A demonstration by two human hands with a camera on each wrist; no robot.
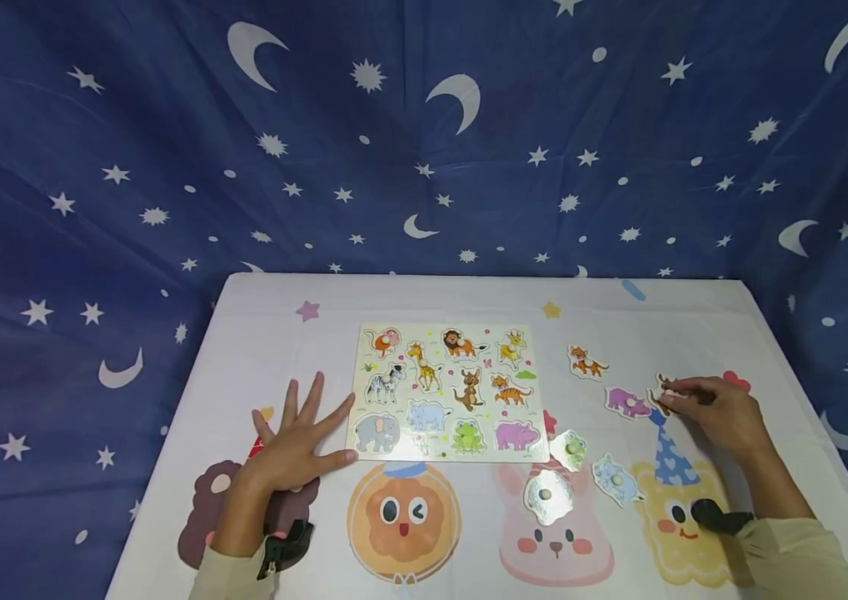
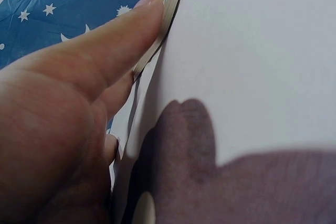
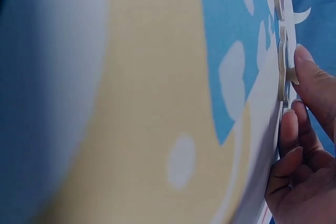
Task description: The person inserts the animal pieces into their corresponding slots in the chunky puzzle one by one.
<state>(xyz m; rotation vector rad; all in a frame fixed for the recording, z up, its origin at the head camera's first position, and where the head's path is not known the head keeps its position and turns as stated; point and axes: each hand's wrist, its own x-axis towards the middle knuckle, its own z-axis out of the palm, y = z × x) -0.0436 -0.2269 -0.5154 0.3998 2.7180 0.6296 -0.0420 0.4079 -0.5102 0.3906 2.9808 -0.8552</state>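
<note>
A wooden peg puzzle board [image 1: 409,392] with animal pictures lies flat on the table. My left hand [image 1: 292,450] is spread beside it, with forefinger and thumb tips touching its left edge; in the left wrist view the thumb [image 2: 131,30] rests against the board's side. Over at the right, my right hand [image 1: 724,417] pinches a small brown-and-white puzzle piece [image 1: 661,403] between thumb and forefinger. The fingers cover much of its picture, so its animal is unclear. In the right wrist view the thumb is at the knob [image 3: 292,75] of a piece seen edge-on.
Near the right hand lie a purple hippo piece [image 1: 625,402] and a tiger piece [image 1: 586,362]. A frog piece [image 1: 571,448], a blue rhino piece [image 1: 615,480] and a glare-whitened piece [image 1: 548,497] lie by the board's lower right corner. A starry blue cloth [image 1: 424,200] hangs behind.
</note>
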